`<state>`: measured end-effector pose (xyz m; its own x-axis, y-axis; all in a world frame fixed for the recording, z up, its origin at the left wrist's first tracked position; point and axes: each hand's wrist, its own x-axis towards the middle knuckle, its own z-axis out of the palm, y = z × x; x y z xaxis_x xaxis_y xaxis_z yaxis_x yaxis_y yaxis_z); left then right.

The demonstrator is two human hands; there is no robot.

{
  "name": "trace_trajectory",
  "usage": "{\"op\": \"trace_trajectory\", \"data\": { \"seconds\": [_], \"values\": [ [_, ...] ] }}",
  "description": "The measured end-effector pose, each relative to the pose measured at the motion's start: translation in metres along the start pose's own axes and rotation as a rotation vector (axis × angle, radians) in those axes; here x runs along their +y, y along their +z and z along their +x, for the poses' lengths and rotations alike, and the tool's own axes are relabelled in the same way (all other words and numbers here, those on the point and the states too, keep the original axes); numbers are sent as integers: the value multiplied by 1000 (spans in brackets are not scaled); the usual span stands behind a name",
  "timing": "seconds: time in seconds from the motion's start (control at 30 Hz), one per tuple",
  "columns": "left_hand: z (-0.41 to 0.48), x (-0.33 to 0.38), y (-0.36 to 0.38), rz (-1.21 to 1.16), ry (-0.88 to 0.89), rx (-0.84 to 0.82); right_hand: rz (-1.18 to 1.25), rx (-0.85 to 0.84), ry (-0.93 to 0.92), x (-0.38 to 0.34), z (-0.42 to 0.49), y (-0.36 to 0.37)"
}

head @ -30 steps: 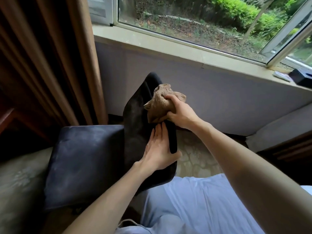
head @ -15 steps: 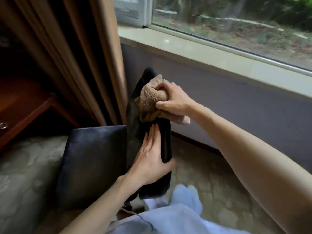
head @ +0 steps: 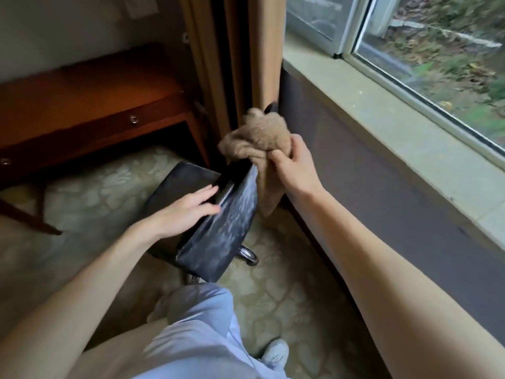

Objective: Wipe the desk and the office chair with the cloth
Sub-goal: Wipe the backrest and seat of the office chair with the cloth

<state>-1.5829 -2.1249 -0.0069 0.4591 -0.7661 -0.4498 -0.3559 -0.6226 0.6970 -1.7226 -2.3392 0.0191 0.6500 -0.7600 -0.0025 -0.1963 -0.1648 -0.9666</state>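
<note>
The black office chair (head: 229, 225) stands between me and the curtain, its dusty backrest edge-on toward me and its seat to the left. My right hand (head: 293, 166) grips a bunched brown cloth (head: 258, 140) against the top of the backrest, with one end of the cloth hanging down behind it. My left hand (head: 188, 210) rests with straight fingers on the front face of the backrest. The wooden desk (head: 90, 105) runs along the wall at upper left, with small round drawer knobs on its front.
A tan curtain (head: 246, 56) hangs just behind the chair. A stone windowsill (head: 396, 127) and the dark wall under it run along the right. The chair's chrome base (head: 248, 254) shows on the patterned carpet. My leg and shoe (head: 276, 354) are at the bottom.
The view has swung left, bringing the desk into sight. The chair now shows its dusty back edge-on. My right hand with the cloth has gone up to the backrest's top; my left hand stays on the backrest.
</note>
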Motion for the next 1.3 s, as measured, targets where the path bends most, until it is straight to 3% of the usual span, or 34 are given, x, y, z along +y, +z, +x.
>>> {"op": "trace_trajectory", "data": {
  "seconds": [0.13,0.27,0.63,0.8,1.03,1.1,1.3],
  "values": [
    [28,42,36,3,-89,399,121,65,99,6,7,-29],
    [39,52,63,237,-153,619,214,64,189,21,11,-41],
    [42,47,52,-64,-92,534,276,134,401,59,76,-59],
    [56,56,56,-124,-112,642,261,136,470,75,118,-63],
    [69,62,53,-282,-201,721,198,13,475,64,164,-34],
    [72,63,52,-274,-241,743,243,0,483,58,178,-27],
    [95,82,58,40,-420,890,569,-77,672,66,212,-29]
  ]
}}
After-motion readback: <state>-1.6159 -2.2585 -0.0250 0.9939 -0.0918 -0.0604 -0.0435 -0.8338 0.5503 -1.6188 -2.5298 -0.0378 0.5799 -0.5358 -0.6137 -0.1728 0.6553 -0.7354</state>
